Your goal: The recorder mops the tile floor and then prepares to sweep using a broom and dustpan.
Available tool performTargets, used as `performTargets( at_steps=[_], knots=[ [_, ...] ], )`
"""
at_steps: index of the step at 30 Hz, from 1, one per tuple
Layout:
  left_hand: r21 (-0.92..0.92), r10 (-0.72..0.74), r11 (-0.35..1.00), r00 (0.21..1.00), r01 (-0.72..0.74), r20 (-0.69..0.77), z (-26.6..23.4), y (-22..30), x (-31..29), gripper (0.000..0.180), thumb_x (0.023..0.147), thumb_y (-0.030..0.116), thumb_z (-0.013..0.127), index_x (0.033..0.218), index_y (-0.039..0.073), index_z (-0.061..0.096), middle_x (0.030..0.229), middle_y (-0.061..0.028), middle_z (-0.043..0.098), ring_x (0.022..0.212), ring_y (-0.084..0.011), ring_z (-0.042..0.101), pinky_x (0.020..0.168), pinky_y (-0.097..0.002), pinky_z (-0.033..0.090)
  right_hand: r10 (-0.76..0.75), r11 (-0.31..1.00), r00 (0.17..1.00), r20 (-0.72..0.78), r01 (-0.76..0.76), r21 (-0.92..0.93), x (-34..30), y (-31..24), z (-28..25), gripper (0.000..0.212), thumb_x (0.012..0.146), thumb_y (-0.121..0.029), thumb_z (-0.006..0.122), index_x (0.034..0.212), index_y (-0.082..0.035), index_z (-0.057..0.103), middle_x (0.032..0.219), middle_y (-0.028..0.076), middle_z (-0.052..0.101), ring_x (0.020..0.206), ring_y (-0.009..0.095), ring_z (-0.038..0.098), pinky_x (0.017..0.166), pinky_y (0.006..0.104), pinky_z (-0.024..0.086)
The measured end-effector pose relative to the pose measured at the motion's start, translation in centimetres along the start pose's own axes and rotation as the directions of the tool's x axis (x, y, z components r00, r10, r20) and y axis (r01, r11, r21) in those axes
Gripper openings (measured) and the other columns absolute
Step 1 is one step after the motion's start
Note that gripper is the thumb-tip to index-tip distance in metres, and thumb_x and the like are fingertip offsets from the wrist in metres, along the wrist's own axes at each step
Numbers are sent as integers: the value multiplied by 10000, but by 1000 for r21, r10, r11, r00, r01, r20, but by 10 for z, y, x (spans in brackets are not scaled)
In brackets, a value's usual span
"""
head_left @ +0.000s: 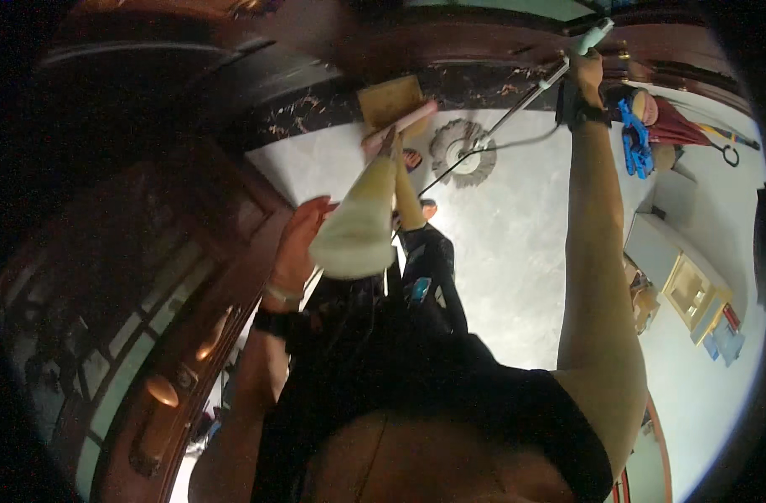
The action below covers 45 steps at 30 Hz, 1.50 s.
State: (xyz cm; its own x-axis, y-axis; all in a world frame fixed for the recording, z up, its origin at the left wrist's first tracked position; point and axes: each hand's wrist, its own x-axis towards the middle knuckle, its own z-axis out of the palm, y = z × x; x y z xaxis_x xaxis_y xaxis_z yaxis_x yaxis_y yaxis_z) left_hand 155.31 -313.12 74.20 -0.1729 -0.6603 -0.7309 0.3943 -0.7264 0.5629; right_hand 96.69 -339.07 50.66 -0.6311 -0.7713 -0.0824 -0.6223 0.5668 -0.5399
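Observation:
My right hand (pixel 588 75) is raised at the far right, closed round the green handle (pixel 594 38) of a mop. Its metal pole slants down to a round, grey fringed mop head (pixel 465 153) on the pale floor. Close in front of me stands a whitish-yellow pole (pixel 355 222), blurred, wide at its near end and narrowing toward a pink bar (pixel 408 121) at floor level. Beside it is my left hand (pixel 297 243), fingers stretched out, their tips at the pole's left edge. Whether they touch it I cannot tell.
A yellowish board (pixel 391 102) lies behind the pink bar, near a dark marbled base. My feet (pixel 412 159) are on the floor by the mop head. A dark wooden door with handles (pixel 162 391) stands at left. A maroon umbrella (pixel 672 123) and a blue bag (pixel 636 142) are at right.

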Motion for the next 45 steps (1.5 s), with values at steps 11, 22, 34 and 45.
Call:
performTargets(
  at_steps=[11, 22, 34, 45],
  knots=[
    [-233, -387, 850, 859, 473, 335, 9, -39, 89, 636, 930, 519, 401, 1245, -29, 467, 1223, -226, 538, 1181, -326, 488, 1042, -459, 341, -473, 723, 629, 617, -123, 680, -347, -255, -141, 472, 877, -434, 545, 1166, -63, 591, 1070, 114, 629, 930, 222, 605, 794, 340, 483],
    [-41, -367, 914, 863, 404, 348, 38, -31, 74, 500, 931, 480, 435, 1126, 26, 510, 1028, -120, 568, 919, -212, 559, 823, -344, 446, -190, 849, 483, 855, -356, 389, -425, -280, -139, 570, 789, -534, 610, 946, 11, 659, 824, 125, 612, 807, 200, 626, 635, 302, 503],
    [906, -577, 413, 795, 87, 187, -13, -4, 67, 373, 947, 397, 449, 992, 38, 537, 817, -82, 570, 693, -177, 542, 631, -296, 443, -661, 522, 738, -138, 584, 622, -541, -195, -125, 164, 642, -88, 608, 796, -32, 605, 742, 122, 619, 672, 273, 596, 566, 353, 464],
    [989, -505, -88, 861, -120, 60, 3, -14, -101, 333, 941, 352, 497, 783, 59, 509, 499, 20, 390, 390, -83, 352, 380, -235, 259, -368, -74, 898, 240, -286, 955, -775, -52, -273, 210, 813, -179, 644, 770, 6, 554, 903, 107, 554, 866, 234, 604, 663, 301, 460]
  ],
)
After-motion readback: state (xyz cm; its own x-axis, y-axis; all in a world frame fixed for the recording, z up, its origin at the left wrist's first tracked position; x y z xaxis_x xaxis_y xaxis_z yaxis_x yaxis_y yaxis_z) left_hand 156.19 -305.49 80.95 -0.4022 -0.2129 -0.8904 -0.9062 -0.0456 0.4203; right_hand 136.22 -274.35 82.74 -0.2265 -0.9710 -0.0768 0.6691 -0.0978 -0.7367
